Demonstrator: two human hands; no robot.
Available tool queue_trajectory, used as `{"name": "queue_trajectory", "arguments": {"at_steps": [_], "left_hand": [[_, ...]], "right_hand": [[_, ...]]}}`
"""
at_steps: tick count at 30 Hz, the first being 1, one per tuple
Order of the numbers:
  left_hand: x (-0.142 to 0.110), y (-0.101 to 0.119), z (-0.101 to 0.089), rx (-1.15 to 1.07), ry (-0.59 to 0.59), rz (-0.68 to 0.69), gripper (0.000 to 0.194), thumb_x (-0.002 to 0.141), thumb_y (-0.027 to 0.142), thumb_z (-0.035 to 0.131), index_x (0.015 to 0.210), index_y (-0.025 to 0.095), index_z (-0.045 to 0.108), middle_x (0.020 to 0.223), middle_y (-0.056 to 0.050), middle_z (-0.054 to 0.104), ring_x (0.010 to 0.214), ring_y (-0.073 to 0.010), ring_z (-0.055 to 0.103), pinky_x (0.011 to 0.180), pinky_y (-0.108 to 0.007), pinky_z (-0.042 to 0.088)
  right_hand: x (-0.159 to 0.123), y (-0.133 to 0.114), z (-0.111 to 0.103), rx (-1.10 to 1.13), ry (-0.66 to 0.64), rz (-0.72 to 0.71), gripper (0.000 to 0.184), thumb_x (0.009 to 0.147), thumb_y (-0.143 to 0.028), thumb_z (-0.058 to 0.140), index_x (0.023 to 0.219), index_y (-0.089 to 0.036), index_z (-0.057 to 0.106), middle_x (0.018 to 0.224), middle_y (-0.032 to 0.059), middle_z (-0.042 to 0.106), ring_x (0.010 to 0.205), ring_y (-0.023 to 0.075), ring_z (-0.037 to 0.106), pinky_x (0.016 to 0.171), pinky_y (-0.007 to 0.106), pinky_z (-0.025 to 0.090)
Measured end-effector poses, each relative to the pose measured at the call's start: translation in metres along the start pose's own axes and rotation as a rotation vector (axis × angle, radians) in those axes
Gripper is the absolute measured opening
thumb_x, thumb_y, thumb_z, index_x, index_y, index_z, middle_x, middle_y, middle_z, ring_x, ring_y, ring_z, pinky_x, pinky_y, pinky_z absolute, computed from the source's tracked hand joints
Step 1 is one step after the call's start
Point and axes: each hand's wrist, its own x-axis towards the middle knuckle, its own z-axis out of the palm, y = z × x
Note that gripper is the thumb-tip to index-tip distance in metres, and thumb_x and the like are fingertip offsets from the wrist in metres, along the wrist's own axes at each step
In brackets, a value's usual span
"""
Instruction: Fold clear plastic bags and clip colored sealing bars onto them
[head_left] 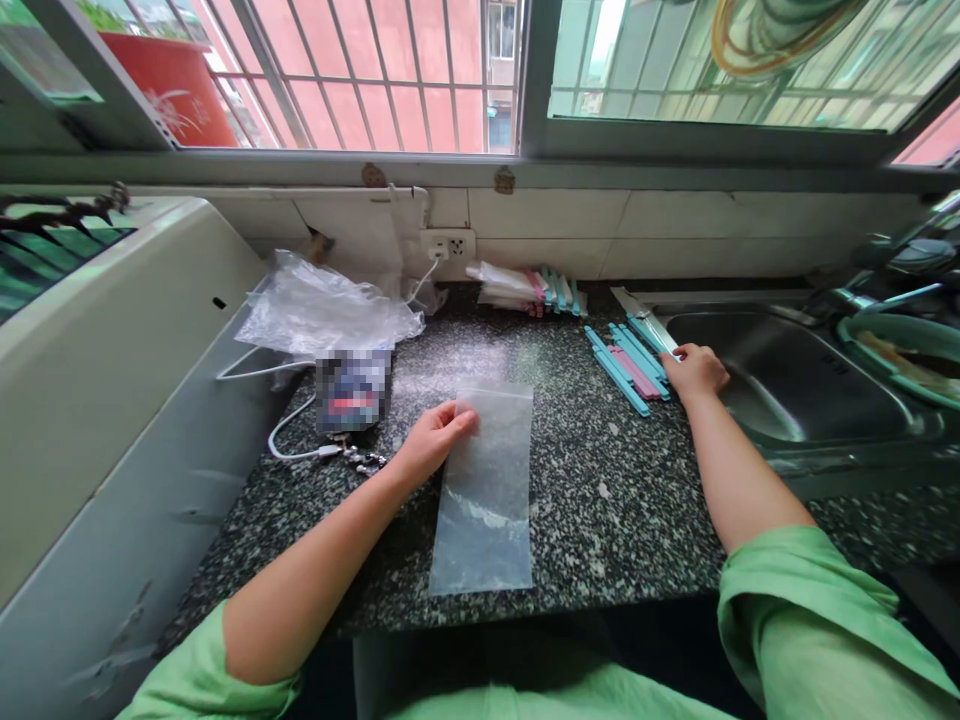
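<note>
A clear plastic bag [487, 490] lies flat on the dark speckled countertop [600, 500]. My left hand [435, 440] pinches the bag's upper left edge with curled fingers. My right hand [694, 370] rests on a row of blue and pink sealing clips [628, 365] beside the sink, its fingers curled over the clips' right ends; whether it grips one I cannot make out. Both forearms come out of green sleeves.
A steel sink [787, 385] lies right of the clips, with a green basin [907, 350] at its far side. More clips with folded bags [525, 288] lie by the wall. A crumpled plastic bag [322, 310], a small packet [352, 390], a white cable and a white appliance [112, 400] are at left.
</note>
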Motion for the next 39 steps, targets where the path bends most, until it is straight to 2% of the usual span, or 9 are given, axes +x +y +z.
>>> {"name": "queue_trajectory", "arguments": {"at_steps": [6,10,14,18,24,29,34,39], "left_hand": [[-0.001,0.001,-0.001,-0.025,-0.012,0.002,0.038,0.065,0.052,0.06,0.061,0.014,0.057,0.057,0.0,0.054,0.051,-0.0092,0.04,0.051,-0.022,0.029],[-0.001,0.002,0.0,-0.06,-0.032,-0.011,0.037,0.066,0.05,0.06,0.059,0.015,0.055,0.054,0.002,0.049,0.049,-0.008,0.037,0.049,-0.021,0.026],[-0.001,0.004,0.001,-0.082,-0.04,-0.033,0.034,0.063,0.048,0.062,0.068,0.014,0.058,0.055,0.003,0.05,0.05,-0.0078,0.038,0.049,-0.021,0.026],[0.0,0.007,-0.001,-0.128,-0.015,-0.091,0.035,0.059,0.044,0.063,0.074,0.013,0.062,0.055,0.004,0.051,0.048,-0.0069,0.038,0.048,-0.021,0.025],[0.003,0.01,-0.003,-0.256,0.079,-0.178,0.028,0.055,0.037,0.063,0.07,0.014,0.062,0.056,0.002,0.054,0.047,-0.0069,0.042,0.047,-0.02,0.027],[0.003,0.01,-0.003,-0.272,0.077,-0.198,0.025,0.057,0.038,0.062,0.066,0.014,0.061,0.057,0.0,0.058,0.047,-0.0082,0.044,0.046,-0.021,0.03],[0.003,0.008,-0.003,-0.253,0.053,-0.165,0.029,0.061,0.041,0.062,0.069,0.014,0.061,0.057,0.0,0.058,0.046,-0.0077,0.043,0.046,-0.021,0.03],[0.002,0.006,0.0,-0.295,0.038,-0.162,0.03,0.059,0.041,0.064,0.07,0.013,0.063,0.056,0.0,0.057,0.047,-0.0076,0.043,0.047,-0.021,0.029]], "right_hand": [[0.003,0.004,0.0,0.03,-0.034,0.001,0.029,0.07,-0.033,0.058,0.09,-0.016,0.07,0.088,0.0141,0.064,0.077,0.026,0.058,0.064,0.036,0.041],[0.0,0.002,-0.002,0.025,-0.011,-0.029,0.029,0.072,-0.032,0.055,0.091,-0.015,0.069,0.09,0.0146,0.063,0.076,0.025,0.057,0.064,0.035,0.04],[-0.006,-0.004,-0.004,0.021,0.051,-0.098,0.03,0.074,-0.032,0.054,0.093,-0.013,0.068,0.097,0.0146,0.062,0.08,0.0248,0.056,0.063,0.033,0.038],[-0.017,-0.017,-0.006,0.045,0.109,-0.245,0.025,0.075,-0.03,0.054,0.088,-0.013,0.067,0.095,0.0129,0.063,0.082,0.0245,0.057,0.062,0.03,0.037],[-0.053,-0.047,-0.011,0.19,0.165,-0.591,0.02,0.076,-0.033,0.055,0.078,-0.016,0.065,0.08,0.0086,0.064,0.073,0.0201,0.056,0.063,0.029,0.039],[-0.092,-0.071,-0.023,0.335,0.172,-0.848,0.018,0.079,-0.034,0.054,0.074,-0.02,0.063,0.074,0.0051,0.063,0.073,0.0188,0.057,0.065,0.029,0.042],[-0.128,-0.087,-0.034,0.468,0.119,-0.969,0.016,0.079,-0.034,0.056,0.075,-0.02,0.062,0.073,0.004,0.062,0.071,0.0173,0.058,0.065,0.028,0.044],[-0.149,-0.092,-0.041,0.555,0.091,-1.003,0.013,0.079,-0.032,0.058,0.075,-0.02,0.062,0.073,0.0039,0.062,0.068,0.0153,0.057,0.062,0.026,0.044]]}}
